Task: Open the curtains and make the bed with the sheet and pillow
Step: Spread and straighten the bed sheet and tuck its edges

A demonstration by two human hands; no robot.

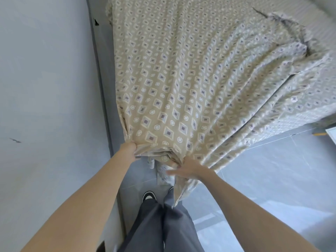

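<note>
The big sheet (181,84), tan with little diamonds and dots, lies over most of the bed. It runs up and away from the fingers. To the far right of the fingers it is bunched in folds and hangs off the side toward the floor (263,179). A strip of bare mattress (312,17) shows far up and right of the fingers.

I think this is the step of laying the sheet out flat. No pillow or curtains can be seen. Next, the near edge needs a pull toward the person and out to the right, so the folds go flat. Then it can be tucked in.

The pale wall (45,79) stands left of the fingers, with a grey bed side (101,70) between it and the sheet. There is little room on that side, so tucking there may be hard.

The person's grey trousers (163,224) and a black and white shoe (149,195) are right below the fingers. A loose end of the sheet hangs down by the legs and could get stepped on.

The left hand (128,150) grips the near left corner, with its fingers curled into the cloth. The right hand (192,169) is on the bunched edge just beside it. Its fingers (172,172) are blurry and look stretched out to the left. I cannot tell if they pinch the cloth.
</note>
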